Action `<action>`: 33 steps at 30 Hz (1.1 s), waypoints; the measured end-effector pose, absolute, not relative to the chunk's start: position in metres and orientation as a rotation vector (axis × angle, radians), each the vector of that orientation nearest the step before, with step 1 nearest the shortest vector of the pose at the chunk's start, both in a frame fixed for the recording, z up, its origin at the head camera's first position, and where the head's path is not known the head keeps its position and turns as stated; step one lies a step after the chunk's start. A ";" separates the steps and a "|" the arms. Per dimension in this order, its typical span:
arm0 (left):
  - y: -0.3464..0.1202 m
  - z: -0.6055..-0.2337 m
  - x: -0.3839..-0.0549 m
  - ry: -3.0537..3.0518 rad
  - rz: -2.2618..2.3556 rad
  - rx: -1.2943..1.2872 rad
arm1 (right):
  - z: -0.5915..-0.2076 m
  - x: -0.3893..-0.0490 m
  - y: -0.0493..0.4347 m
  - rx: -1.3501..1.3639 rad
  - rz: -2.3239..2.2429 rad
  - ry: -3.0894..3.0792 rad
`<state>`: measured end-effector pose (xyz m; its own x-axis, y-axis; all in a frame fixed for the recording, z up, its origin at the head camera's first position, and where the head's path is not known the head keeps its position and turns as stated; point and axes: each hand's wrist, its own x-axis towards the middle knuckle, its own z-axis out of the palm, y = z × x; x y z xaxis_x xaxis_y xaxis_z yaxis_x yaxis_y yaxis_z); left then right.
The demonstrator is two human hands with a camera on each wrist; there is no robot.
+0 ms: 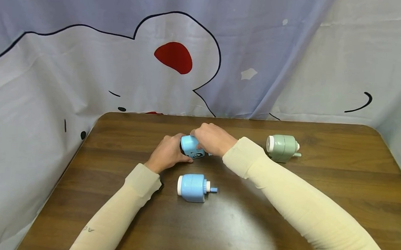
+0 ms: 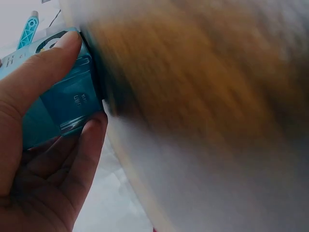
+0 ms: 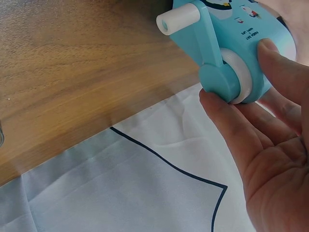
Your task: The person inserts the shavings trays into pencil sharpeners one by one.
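A turquoise crank pencil sharpener (image 1: 187, 144) with a printed panda picture is held between both hands near the table's far side. From the left, my left hand (image 1: 167, 153) grips its body; in the left wrist view the thumb lies on the printed face, the fingers on the opposite side. My right hand (image 1: 214, 139) pinches the crank end from above. In the right wrist view, its thumb presses the printed side and a fingertip is right at the round crank hub (image 3: 219, 82). The crank's white knob (image 3: 178, 19) points away from that hand.
A blue crank sharpener (image 1: 192, 188) lies on the wooden table (image 1: 237, 216) just nearer than the hands. To the right, beyond the right wrist, is a green one (image 1: 283, 147). A patterned curtain (image 1: 122, 69) hangs behind the table's far edge.
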<state>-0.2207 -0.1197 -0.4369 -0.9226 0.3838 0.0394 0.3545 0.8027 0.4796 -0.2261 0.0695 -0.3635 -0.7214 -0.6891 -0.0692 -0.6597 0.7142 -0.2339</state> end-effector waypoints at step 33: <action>-0.128 -0.403 -0.223 2.819 0.909 0.667 | -0.330 -0.230 0.086 -1.029 -0.238 2.796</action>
